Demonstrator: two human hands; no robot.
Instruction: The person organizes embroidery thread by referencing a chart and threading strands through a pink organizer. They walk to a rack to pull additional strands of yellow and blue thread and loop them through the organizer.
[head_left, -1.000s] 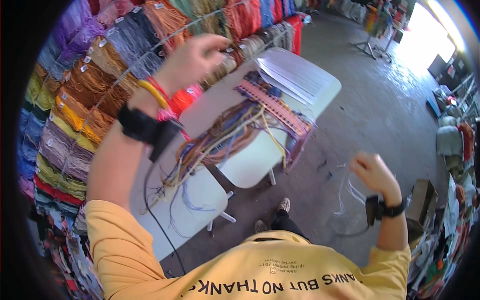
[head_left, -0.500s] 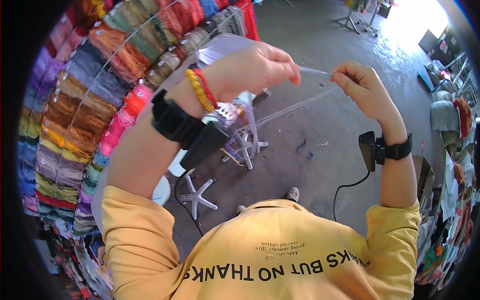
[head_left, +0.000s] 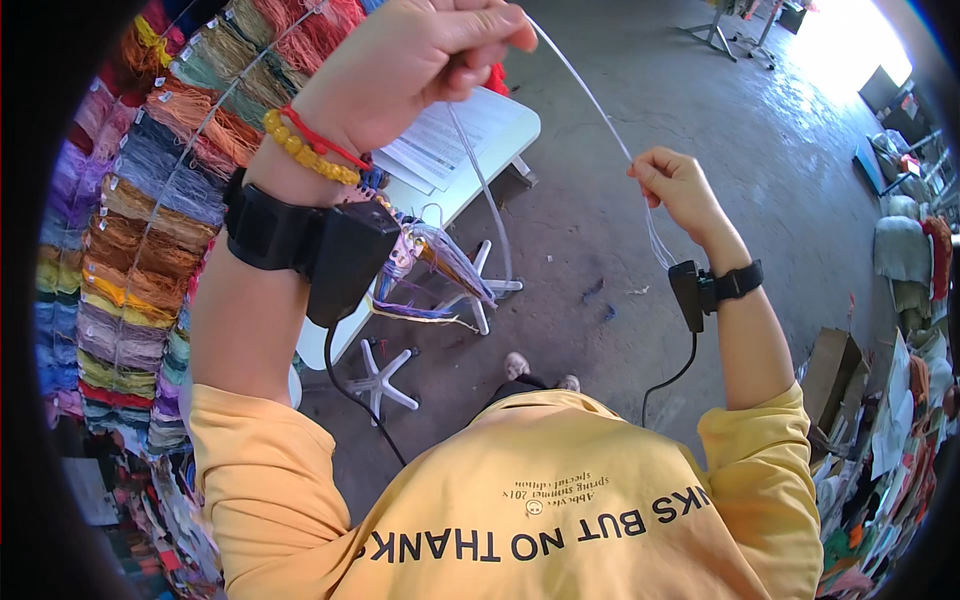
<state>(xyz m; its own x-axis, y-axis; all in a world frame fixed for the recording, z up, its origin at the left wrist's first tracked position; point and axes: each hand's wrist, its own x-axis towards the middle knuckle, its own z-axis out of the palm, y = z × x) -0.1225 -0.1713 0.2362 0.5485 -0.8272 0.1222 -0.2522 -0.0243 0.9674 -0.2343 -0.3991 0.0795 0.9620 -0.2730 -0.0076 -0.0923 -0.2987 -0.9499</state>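
Note:
A thin bundle of white thread (head_left: 590,95) runs between my hands in a slack curve. My left hand (head_left: 435,45), raised high at the top over the table, pinches its upper end. From the same hand another length of white thread drops toward the floor. Lower and farther right, my right hand (head_left: 680,190) is closed on the bundle, and loose strands trail below its fingers. Beside my left wrist a bunch of purple, blue and tan threads (head_left: 455,265) hangs over the table's edge.
A white table (head_left: 520,135) with printed sheets (head_left: 450,140) stands ahead on the left. Racks of coloured yarn skeins (head_left: 150,210) fill the left side. White star-shaped chair bases (head_left: 385,385) sit under the table. At right are a cardboard box (head_left: 832,380) and piled textiles (head_left: 900,250).
My left hand has moved up and left, away from my right hand. My right hand has come slightly down and left. The thread between them now hangs in a longer, slanting curve.

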